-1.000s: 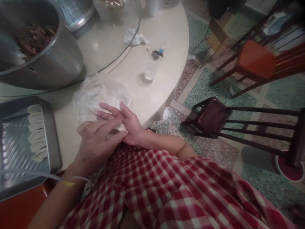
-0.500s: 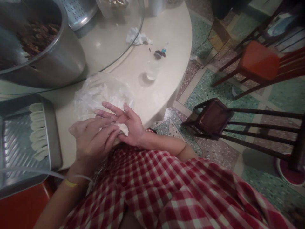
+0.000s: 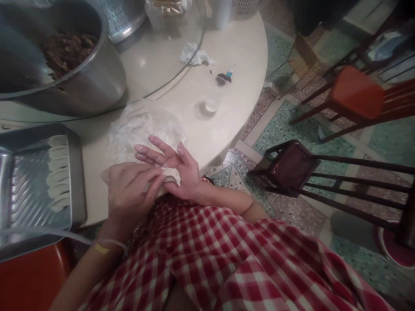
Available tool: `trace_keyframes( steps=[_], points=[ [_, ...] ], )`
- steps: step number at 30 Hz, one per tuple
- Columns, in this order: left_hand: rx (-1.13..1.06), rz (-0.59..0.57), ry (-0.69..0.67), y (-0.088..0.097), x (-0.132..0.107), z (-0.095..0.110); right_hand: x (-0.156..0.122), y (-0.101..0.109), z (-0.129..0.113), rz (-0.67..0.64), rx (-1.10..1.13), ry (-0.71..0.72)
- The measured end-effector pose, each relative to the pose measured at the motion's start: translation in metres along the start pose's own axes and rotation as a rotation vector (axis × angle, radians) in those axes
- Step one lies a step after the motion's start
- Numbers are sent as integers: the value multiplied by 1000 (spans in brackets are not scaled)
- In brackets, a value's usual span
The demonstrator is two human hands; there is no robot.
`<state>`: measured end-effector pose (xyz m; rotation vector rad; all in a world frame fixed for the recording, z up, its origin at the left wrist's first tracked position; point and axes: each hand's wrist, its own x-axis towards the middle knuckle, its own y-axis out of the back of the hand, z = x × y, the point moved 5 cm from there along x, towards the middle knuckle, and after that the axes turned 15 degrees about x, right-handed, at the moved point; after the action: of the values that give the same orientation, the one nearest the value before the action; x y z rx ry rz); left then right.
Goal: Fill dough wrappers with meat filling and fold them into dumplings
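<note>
A piece of pale dumpling dough (image 3: 173, 174) lies on the upturned palm of my right hand (image 3: 184, 172). The fingers of that hand are stretched out and spread, their tips dusted white. From the left, my left hand (image 3: 131, 196) reaches over with bent fingers and pinches the dough, its fingertips and thumb together. Its back hides much of the dough, so I cannot tell how far the edge is folded. Behind my hands, a crumpled clear plastic bag (image 3: 129, 129) rests on the table. Several folded dumplings (image 3: 58, 177) form a row along one side of a metal tray (image 3: 75, 172).
A large metal pot (image 3: 110, 82) holds dark chopped filling (image 3: 69, 52). It stands on a glass turntable. On the table (image 3: 240, 56) are a crumpled tissue (image 3: 194, 54), dark scraps (image 3: 223, 78) and a small whitish round thing (image 3: 211, 105). Chairs (image 3: 292, 164) stand at the right.
The whole view has shifted slightly, so the table and my hands sit a little further right. My left fingers keep pinching the dough, and my right palm stays under it.
</note>
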<state>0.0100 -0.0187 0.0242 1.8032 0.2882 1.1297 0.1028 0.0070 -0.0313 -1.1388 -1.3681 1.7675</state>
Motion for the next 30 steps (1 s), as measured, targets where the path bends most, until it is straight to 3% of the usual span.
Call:
trace_keyframes(
  steps=[6,10,13,18,24,30],
  points=[
    [50,67,24,2,1,9,0,1,1,31,-21,56],
    [8,-59,146,0,-3,1,0,3,-1,20,-39,95],
    [-49,-64,189,-1,-8,-4,1,5,0,13,-25,109],
    [-55,-13,182,-3,-8,-2,1,8,3,-44,-47,106],
    [4,60,127,0,-5,10,0,10,3,-18,-95,155],
    [-7,4,182,0,-11,5,-2,4,-3,14,-93,196]
  ],
)
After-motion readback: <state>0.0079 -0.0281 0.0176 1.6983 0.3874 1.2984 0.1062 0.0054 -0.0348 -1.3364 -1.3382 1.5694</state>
